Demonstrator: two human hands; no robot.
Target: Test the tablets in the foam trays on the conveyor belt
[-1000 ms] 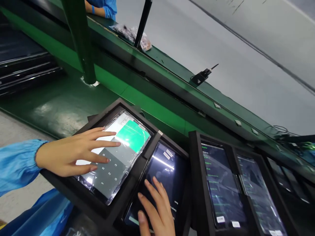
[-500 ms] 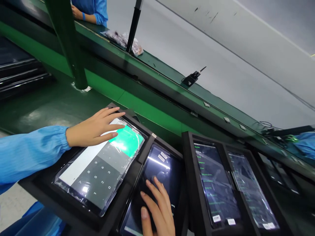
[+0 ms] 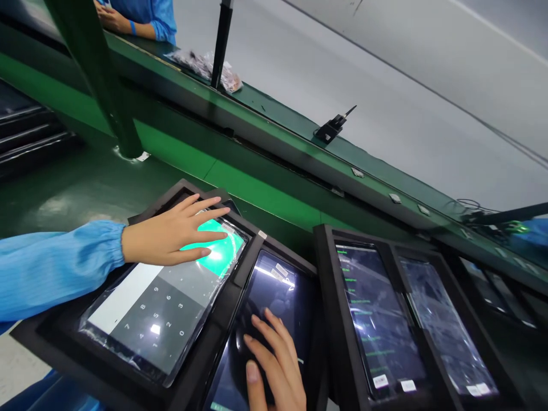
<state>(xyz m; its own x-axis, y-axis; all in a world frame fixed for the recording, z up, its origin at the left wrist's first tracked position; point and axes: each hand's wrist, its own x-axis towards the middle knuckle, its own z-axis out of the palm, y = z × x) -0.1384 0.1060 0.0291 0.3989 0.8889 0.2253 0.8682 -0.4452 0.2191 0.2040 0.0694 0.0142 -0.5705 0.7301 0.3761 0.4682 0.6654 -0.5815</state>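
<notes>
Two tablets lie side by side in a black foam tray (image 3: 226, 297). Under my left hand (image 3: 171, 234) is the left tablet (image 3: 171, 308), film-covered and lit with a calculator keypad and a green area. That hand is open, its fingers spread over the screen's upper part; exact contact I cannot tell. Over the dark right tablet (image 3: 265, 285), which carries small white labels, my right hand (image 3: 276, 365) is open with fingers apart and slightly bent. Its wrist is cut off by the lower frame edge.
Right of me, another black tray (image 3: 327, 285) holds tablets, one showing lines of green text (image 3: 368, 319). A green post (image 3: 98, 85) rises at left. On the far ledge lie a plastic bag (image 3: 205, 65) and a black adapter (image 3: 331, 128). A person's blue sleeve (image 3: 162, 20) shows beyond.
My left hand has shifted a little right and down across the calculator screen. The camera view has moved slightly. My right hand stays over the dark tablet.
</notes>
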